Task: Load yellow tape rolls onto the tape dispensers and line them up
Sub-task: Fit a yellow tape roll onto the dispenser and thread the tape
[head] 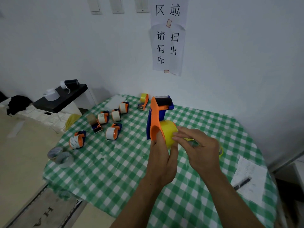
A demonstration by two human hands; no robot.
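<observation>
Green-checked table (115, 170) fills the view, and above its middle is the big orange-and-blue tape dispenser (155, 116), toothed end pointing away. The left hand (162, 163) grips it at the hub, thumb curled onto the yellow tape roll (167, 129) seated there. The right hand (200, 150) lays its fingers against the roll's side; whether it pinches a tape end, I can't tell. Off left, five small dispensers with white rolls (113, 120) sit scattered, and one small yellow-loaded dispenser (144, 99) stands at the far edge.
</observation>
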